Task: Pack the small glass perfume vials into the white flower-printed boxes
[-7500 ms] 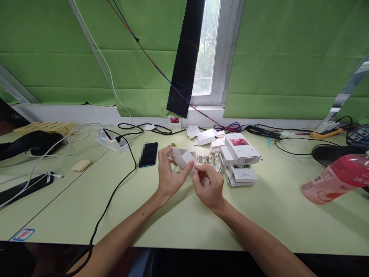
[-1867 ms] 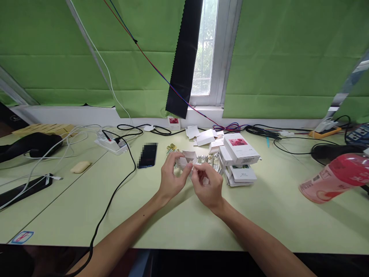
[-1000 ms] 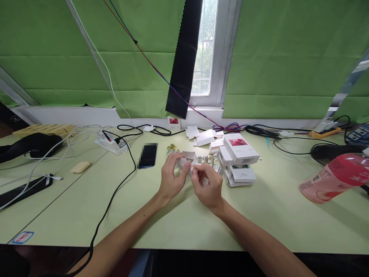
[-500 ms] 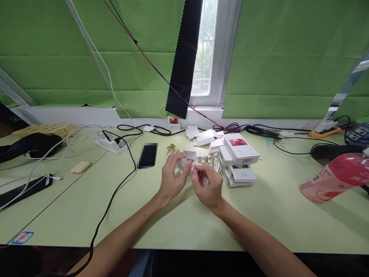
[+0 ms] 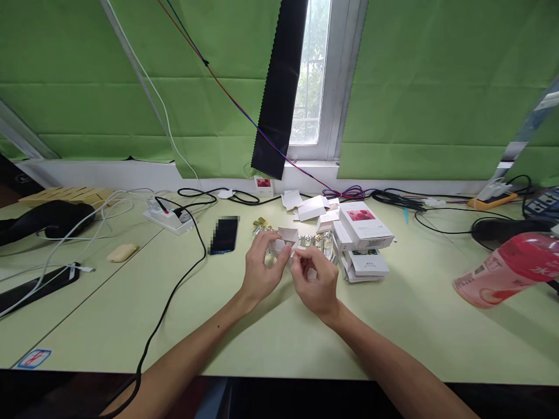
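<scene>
Over table (image 5: 419,326), hands (image 5: 317,280) angled inward, pinching carton (image 5: 288,235)

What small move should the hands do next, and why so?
Perhaps the right hand should press gently along the right end of the white carton: that hand's fingertips are closed there, the left hand holds the other side, and one flap stands raised. Exactly what the fingertips grip is partly hidden, so lightness seems wise.
</scene>
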